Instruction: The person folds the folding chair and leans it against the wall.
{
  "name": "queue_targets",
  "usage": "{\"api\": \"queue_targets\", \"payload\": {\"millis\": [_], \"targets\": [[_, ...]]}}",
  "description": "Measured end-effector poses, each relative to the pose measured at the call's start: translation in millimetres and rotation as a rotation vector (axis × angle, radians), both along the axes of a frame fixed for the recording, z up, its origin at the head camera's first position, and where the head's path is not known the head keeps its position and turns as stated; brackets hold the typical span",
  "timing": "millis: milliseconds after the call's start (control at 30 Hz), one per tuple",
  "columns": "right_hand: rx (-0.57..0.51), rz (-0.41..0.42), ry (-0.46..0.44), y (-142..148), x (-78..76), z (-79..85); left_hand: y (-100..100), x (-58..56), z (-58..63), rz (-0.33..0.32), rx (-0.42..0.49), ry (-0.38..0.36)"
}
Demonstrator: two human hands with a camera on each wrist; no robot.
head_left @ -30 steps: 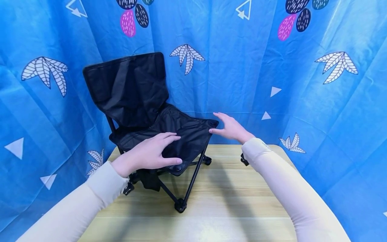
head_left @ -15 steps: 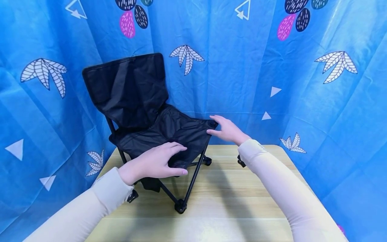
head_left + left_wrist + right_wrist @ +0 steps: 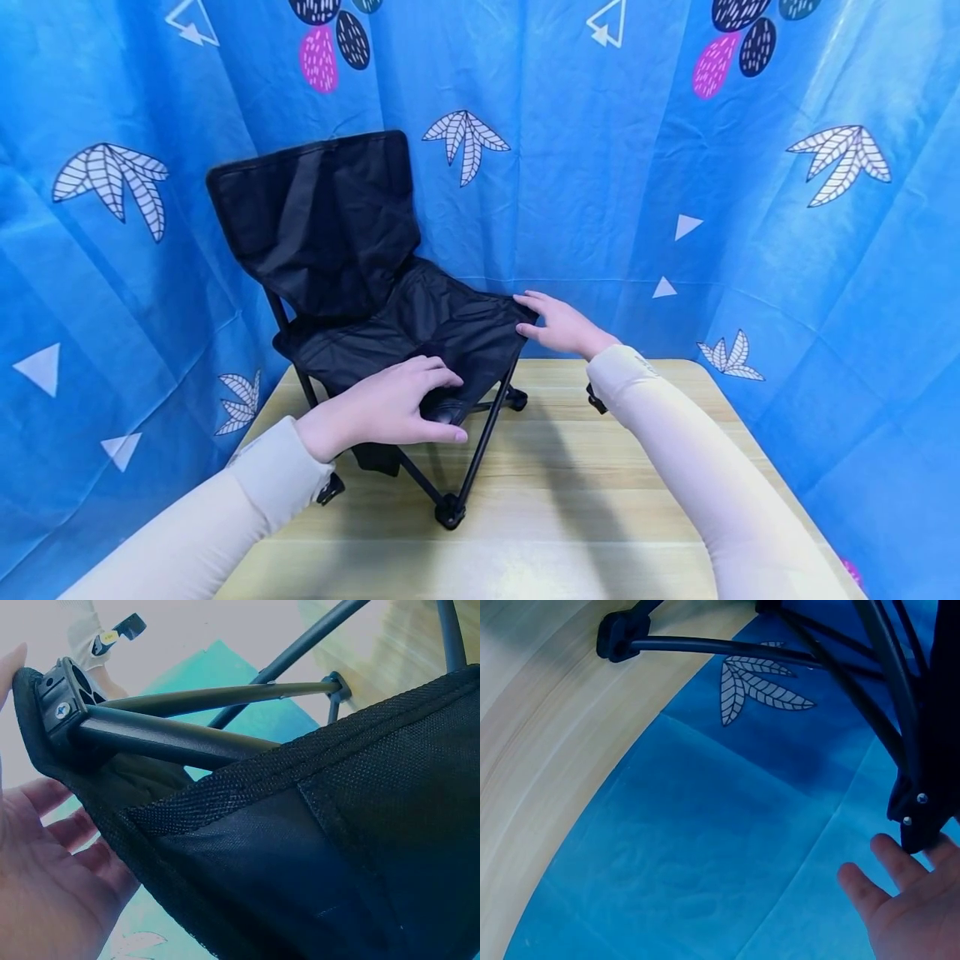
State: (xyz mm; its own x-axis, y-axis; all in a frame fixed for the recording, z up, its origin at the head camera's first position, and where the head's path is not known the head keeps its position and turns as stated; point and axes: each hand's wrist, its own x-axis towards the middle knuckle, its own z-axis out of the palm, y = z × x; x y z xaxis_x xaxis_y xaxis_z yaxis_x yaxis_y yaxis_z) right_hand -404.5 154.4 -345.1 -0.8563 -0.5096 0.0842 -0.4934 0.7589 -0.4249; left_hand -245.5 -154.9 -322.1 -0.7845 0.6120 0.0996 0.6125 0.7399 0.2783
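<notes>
A black folding chair with a fabric seat and dark tube legs stands unfolded on the wooden table. Over the seat's near corner lies my left hand, thumb apart from the lightly bent fingers. In the left wrist view the thumb meets the tip of that corner, beside a screwed plastic joint, and the fingers reach behind the fabric edge. My right hand touches the seat's right corner, fingers and thumb spread. In the right wrist view its fingertips meet the corner bracket from below.
Blue patterned curtains hang behind and on both sides of the wooden table. The chair's front foot stands on the tabletop. A small black pouch-like flap hangs under the seat.
My left hand has moved slightly right and down onto the seat's near corner. The right hand has shifted a little left onto the right corner. The chair has stayed in place.
</notes>
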Motion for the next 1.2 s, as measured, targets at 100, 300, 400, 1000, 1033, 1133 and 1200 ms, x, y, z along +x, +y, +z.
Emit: {"api": "queue_targets", "payload": {"millis": [100, 300, 400, 1000, 1033, 1133, 1200], "targets": [[0.013, 0.006, -0.002, -0.3, -2.4, -0.7, -0.5, -0.7, -0.8, -0.012, 0.013, 0.004], [0.031, 0.015, -0.015, 0.2, -5.3, 1.2, -0.3, -1.6, 0.1, -0.042, 0.022, 0.036], [0.039, 0.021, -0.011, 0.9, -6.0, 2.0, -0.4, -2.1, 0.4, -0.058, 0.019, 0.050], [0.001, 0.046, 0.072, 17.7, -1.0, 3.9, 2.7, 1.7, 0.4, -0.148, 0.048, 0.033], [-0.009, 0.047, 0.066, 19.1, -0.6, 4.0, 3.0, 2.1, 0.4, -0.152, 0.047, 0.034], [-0.037, 0.046, 0.038, 24.0, 0.6, 4.4, 4.0, 3.0, 0.4, -0.164, 0.045, 0.035], [-0.049, 0.044, 0.019, 27.8, 1.1, 4.1, 4.6, 3.7, 0.6, -0.171, 0.045, 0.032]]}}
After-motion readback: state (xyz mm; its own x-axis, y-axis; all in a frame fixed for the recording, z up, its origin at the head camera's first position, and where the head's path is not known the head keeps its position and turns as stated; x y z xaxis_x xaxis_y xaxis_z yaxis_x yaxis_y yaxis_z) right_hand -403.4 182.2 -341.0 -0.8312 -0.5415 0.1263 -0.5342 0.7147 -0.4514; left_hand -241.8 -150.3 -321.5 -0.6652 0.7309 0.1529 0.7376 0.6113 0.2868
